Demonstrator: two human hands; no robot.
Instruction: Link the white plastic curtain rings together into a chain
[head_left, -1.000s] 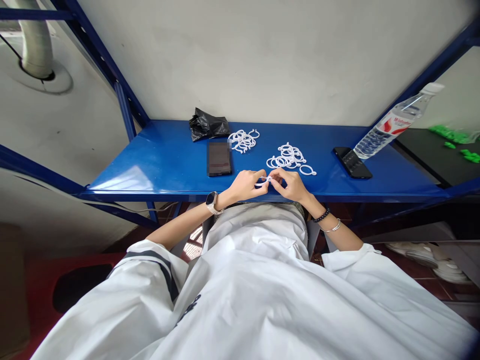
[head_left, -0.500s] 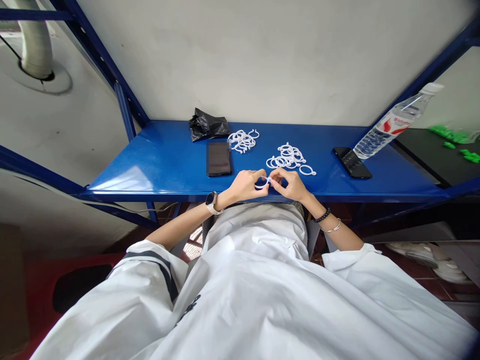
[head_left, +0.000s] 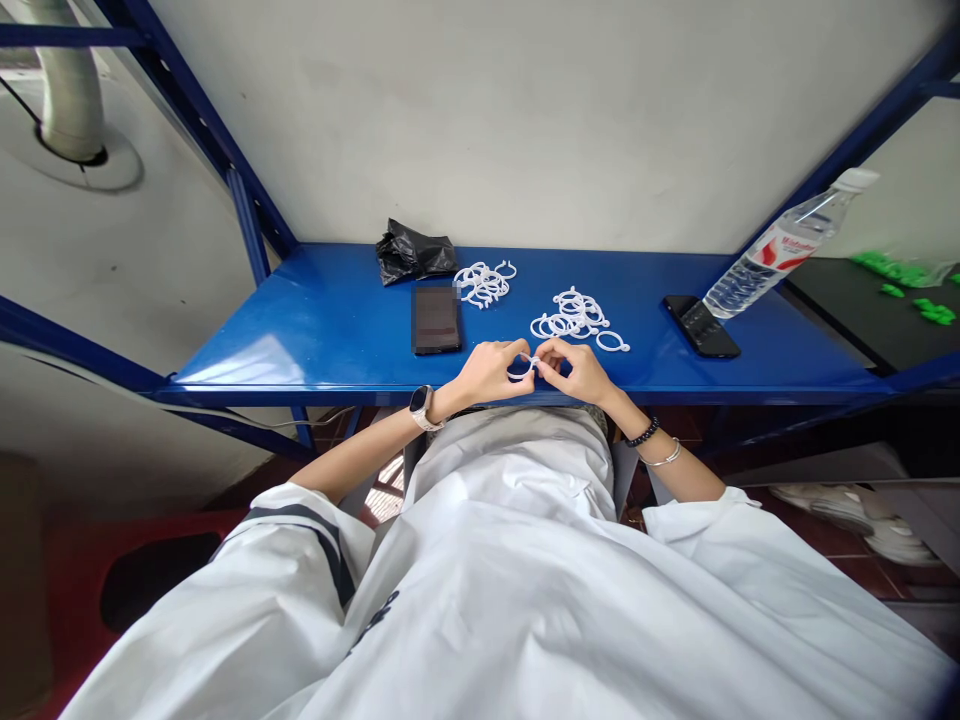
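Observation:
Between my two hands, at the front edge of the blue table, is a white plastic curtain ring. My left hand pinches its side with thumb and index finger. The fingers of my right hand close on the small eyelet end of the same ring, partly hiding it. Just beyond my right hand lies a pile of white rings, with one single ring at its right. Farther back on the left is a second heap of white rings, some of them showing gaps.
A dark flat case and a crumpled black plastic bag lie left of the rings. To the right are a black phone and a tilted-looking water bottle. Green pieces rest on a dark surface at far right.
The view has shifted very slightly. Both hands keep their pinch on the ring, with only small finger movement at its eyelet end.

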